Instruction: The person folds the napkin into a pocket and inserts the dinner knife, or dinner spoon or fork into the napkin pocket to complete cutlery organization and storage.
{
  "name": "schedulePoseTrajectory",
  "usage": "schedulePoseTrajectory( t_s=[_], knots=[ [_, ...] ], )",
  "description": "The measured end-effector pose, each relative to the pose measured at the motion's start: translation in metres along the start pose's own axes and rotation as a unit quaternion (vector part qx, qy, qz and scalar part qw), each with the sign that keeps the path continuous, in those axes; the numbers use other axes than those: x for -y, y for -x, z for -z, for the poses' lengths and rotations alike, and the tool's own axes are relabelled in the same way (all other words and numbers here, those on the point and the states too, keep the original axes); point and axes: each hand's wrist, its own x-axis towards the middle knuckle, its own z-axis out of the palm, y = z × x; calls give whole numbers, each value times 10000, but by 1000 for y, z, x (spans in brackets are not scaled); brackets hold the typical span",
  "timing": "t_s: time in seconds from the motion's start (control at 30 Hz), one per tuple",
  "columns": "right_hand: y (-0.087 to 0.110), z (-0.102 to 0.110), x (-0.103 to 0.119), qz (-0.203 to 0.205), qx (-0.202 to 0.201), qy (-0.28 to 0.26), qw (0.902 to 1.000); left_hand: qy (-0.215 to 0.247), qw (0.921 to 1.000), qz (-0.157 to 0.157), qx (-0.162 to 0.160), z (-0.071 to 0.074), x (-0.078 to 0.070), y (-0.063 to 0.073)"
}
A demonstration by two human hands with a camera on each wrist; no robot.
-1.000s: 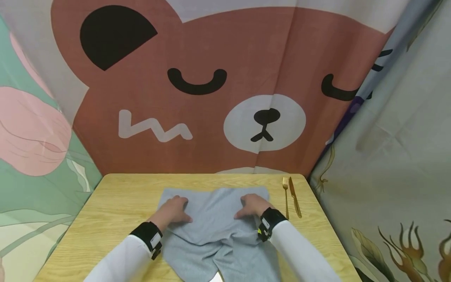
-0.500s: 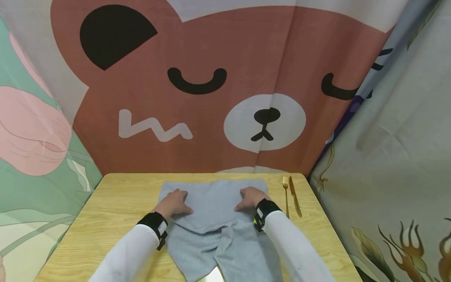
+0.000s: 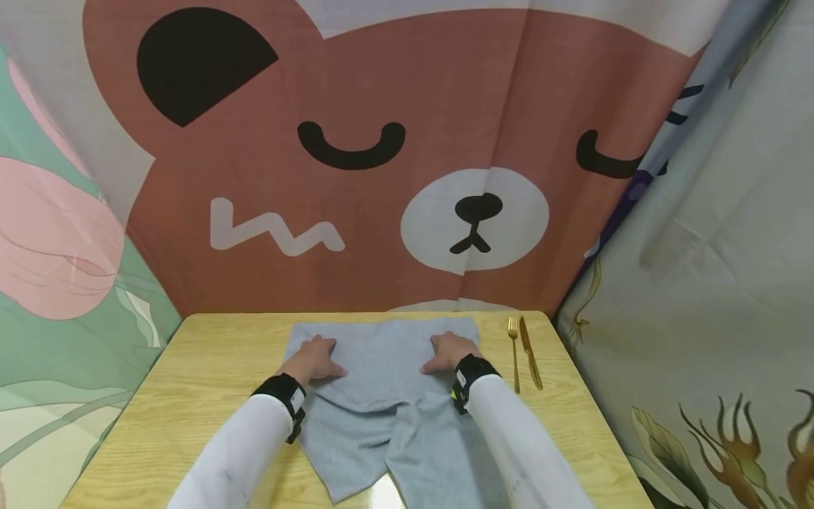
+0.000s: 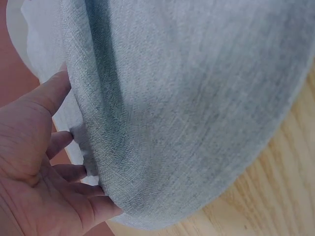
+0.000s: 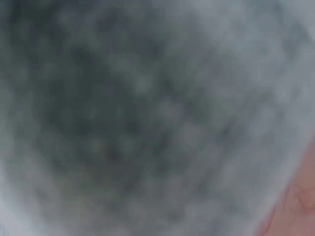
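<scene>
A soft grey cloth [image 3: 388,360] lies rumpled on the wooden table, its near side split into two flaps. My left hand [image 3: 311,360] rests on its left part with thumb and fingers spread. Across from it, my right hand [image 3: 451,351] lies on the right part, thumb pointing inward. In the left wrist view, the left hand [image 4: 34,167] touches the cloth along a raised fold [image 4: 81,93], several fingertips right at that fold. Blurred grey cloth [image 5: 147,98] fills most of the right wrist view, with a bit of the right hand [image 5: 295,211] at the lower right.
A gold fork [image 3: 514,353] and a gold knife [image 3: 530,353] lie side by side at the table's right. A bear-print curtain [image 3: 356,212] hangs behind the wooden table [image 3: 222,382]. Patterned fabric stands on both sides. White shows between the cloth's flaps [image 3: 386,493].
Both hands have moved slightly away toward the table's far edge, and the cloth's far edge has shifted that way with them. The white gap between the flaps shows more.
</scene>
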Motion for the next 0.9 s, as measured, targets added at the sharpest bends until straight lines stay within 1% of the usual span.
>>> schedulePoseTrajectory(
  t_s=[0.13, 0.3, 0.5, 0.6, 0.7, 0.77, 0.83, 0.9],
  knots=[
    [-2, -1, 2, -15, -7, 97, 10000, -43, 10000, -27, 5, 1, -1, -1],
    [-1, 1, 6, -92, 119, 116, 9998, -112, 9999, -38, -4, 1, 0, -6],
    [3, 6, 11, -210, 180, 25, 9996, -92, 9999, -29, 50, -2, 6, -13],
    [2, 5, 10, -216, 177, 11, 9996, -86, 9999, -88, 67, -3, 9, -15],
    [0, 5, 6, -85, 177, -42, 9998, -116, 9993, -347, -9, -4, 10, -14],
    [3, 9, 5, 110, 89, -161, 9998, -149, 9975, -660, -221, -3, 9, -9],
    [13, 15, 5, 417, -82, -329, 9986, -99, 9944, -924, -507, 0, 7, 1],
    [30, 22, 7, 804, -356, -481, 9950, 10, 9906, -1130, -773, 2, 6, 18]
  ],
)
